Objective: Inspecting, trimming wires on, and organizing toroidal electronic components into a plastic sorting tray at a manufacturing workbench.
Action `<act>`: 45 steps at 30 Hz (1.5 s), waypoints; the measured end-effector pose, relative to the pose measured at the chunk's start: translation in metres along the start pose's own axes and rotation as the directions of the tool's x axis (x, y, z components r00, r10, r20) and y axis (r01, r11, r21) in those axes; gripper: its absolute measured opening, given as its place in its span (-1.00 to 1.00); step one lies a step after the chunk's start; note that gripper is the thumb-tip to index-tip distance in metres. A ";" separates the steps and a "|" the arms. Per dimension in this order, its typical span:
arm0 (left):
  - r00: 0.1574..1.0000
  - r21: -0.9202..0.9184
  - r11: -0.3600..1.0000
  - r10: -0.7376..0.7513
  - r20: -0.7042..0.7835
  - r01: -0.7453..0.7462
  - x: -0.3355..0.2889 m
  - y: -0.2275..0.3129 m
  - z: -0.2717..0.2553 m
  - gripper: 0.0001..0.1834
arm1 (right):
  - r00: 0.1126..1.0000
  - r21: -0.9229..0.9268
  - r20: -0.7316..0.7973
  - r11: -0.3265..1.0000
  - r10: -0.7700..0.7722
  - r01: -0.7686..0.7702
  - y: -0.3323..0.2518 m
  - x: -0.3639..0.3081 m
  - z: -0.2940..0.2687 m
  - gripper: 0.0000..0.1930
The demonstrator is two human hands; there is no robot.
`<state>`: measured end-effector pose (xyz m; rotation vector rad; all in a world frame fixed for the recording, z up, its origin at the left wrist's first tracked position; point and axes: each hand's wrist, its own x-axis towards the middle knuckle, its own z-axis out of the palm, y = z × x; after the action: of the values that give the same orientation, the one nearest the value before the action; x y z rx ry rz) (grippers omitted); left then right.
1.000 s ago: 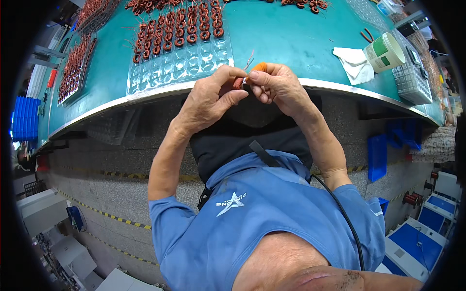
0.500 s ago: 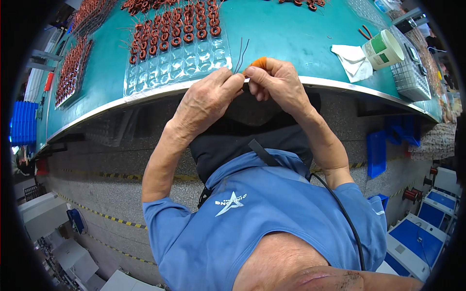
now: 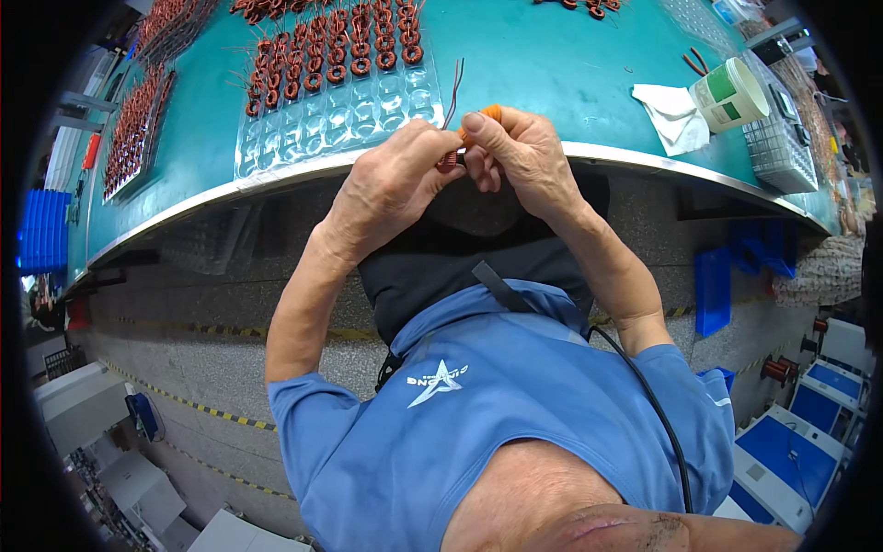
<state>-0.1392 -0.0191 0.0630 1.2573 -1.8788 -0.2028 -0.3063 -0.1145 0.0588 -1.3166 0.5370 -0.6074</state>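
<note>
My left hand (image 3: 397, 173) is closed around a small copper-wound ring coil (image 3: 448, 160), just over the table's front edge. Part of the coil's dark red winding shows below the fingers, and the rest is hidden by them. Two thin wire leads (image 3: 454, 92) stick up from the grip. Right beside it, my right hand (image 3: 522, 152) has its thumb and fingers bent together, with an orange covering (image 3: 491, 113) around the index finger. What lies between those fingertips is too small to make out.
A clear plastic tray (image 3: 303, 138) holding rows of copper coils (image 3: 359, 64) lies ahead on the green table (image 3: 552, 83). Another coil-filled tray (image 3: 138, 133) stands far left. To the right are a white cloth (image 3: 671, 120), a cup (image 3: 728, 95), pliers (image 3: 695, 63) and a clear box (image 3: 780, 147).
The coil's winding has come into view below my left fingers. The wire leads have turned more upright and closer together. My right thumb has lifted slightly.
</note>
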 end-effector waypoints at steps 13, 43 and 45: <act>0.935 -0.152 0.946 -0.309 -0.173 0.285 -0.007 0.010 0.024 -0.67 | 0.682 -0.789 -0.041 0.442 -0.730 0.426 -0.005 -0.009 0.018 -0.79; 0.829 -0.891 0.312 -0.547 0.116 0.331 -0.012 0.001 0.036 -0.64 | 0.929 -0.161 -0.251 0.958 -0.272 0.237 0.014 -0.007 -0.009 -0.63; 0.831 -0.907 0.347 -0.557 0.006 0.239 -0.014 0.000 0.041 -0.74 | 0.936 -0.146 -0.240 0.963 -0.258 0.228 0.015 -0.006 -0.009 -0.63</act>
<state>-0.1664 -0.0202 0.0290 0.8591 -0.8354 -1.0688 -0.3152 -0.1148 0.0421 -1.4358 0.6323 -0.9741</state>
